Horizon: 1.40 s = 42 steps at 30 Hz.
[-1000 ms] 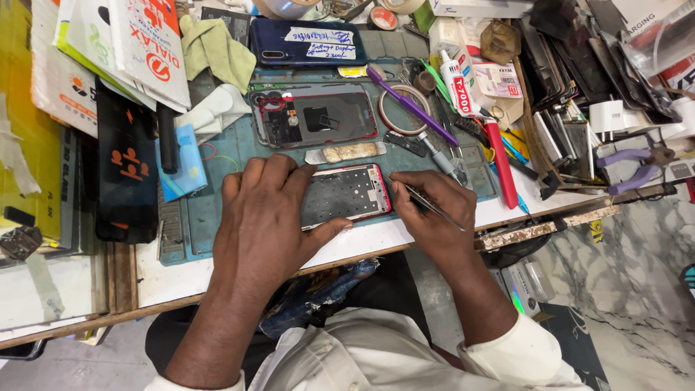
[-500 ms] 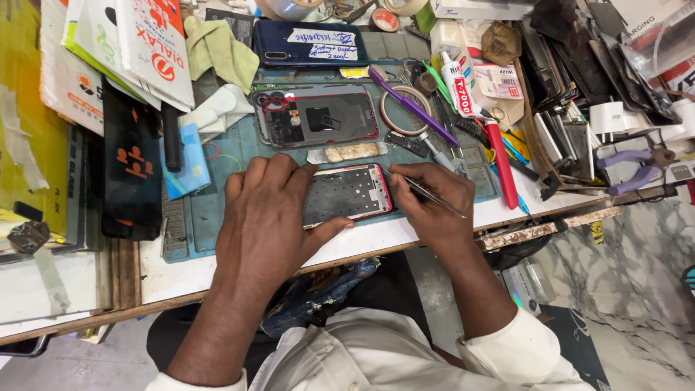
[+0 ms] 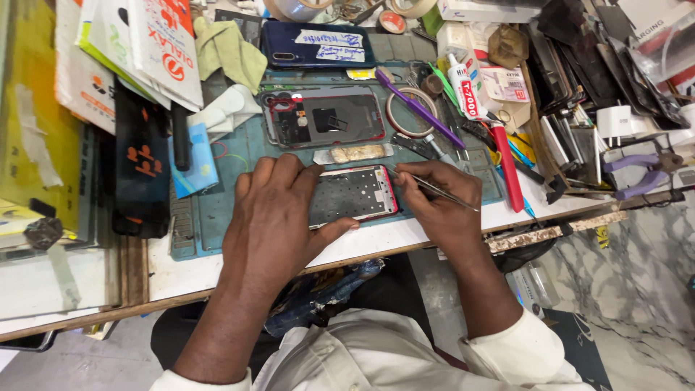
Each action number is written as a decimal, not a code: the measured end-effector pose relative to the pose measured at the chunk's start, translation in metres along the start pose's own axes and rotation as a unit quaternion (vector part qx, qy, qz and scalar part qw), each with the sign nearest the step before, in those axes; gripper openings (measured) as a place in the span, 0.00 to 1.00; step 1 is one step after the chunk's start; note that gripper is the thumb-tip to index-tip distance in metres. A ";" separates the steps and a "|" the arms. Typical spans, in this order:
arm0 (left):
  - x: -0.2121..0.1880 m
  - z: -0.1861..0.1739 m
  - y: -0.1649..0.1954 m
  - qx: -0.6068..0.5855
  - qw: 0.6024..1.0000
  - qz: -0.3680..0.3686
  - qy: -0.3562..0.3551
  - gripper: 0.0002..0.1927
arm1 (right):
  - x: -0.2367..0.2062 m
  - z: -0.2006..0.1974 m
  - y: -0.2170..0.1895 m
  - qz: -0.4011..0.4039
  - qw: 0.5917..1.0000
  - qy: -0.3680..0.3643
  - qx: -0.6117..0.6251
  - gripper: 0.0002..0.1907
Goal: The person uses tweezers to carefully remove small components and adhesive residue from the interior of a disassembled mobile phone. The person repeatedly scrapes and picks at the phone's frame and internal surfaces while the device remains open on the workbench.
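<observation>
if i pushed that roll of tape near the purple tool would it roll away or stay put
The roll of tape lies flat on the blue-green mat, so it would probably slide, not roll. It looks thin and hollow, so likely light. The purple tool lies across it and may shift with it.

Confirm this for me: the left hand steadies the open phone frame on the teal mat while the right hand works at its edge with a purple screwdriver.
Not quite. In the head view the right hand holds metal tweezers, not a purple screwdriver. The left hand does steady the phone frame on the teal mat.
</observation>
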<state>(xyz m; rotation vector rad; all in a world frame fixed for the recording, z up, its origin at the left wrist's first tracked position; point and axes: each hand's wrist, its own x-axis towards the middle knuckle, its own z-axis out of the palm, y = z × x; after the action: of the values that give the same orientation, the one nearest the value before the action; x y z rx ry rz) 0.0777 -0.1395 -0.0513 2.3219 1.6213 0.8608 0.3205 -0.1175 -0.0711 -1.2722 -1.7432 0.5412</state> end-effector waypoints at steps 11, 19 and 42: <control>0.003 -0.004 0.002 0.009 1.000 -0.019 -0.023 0.42 | 0.013 -0.005 0.018 -0.023 0.999 -0.037 -0.013 0.07; 0.003 -0.003 0.001 0.001 0.999 -0.023 -0.027 0.42 | 0.027 -0.005 0.048 0.153 0.956 -0.082 0.235 0.07; 0.004 -0.001 0.001 -0.004 0.999 -0.035 -0.018 0.41 | 0.036 0.008 0.016 -0.052 0.992 -0.112 -0.035 0.08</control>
<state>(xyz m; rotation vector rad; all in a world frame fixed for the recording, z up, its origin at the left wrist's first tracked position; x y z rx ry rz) 0.0790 -0.1367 -0.0490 2.2478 1.6707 0.8048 0.3191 -0.0769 -0.0734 -1.1984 -2.0189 0.5840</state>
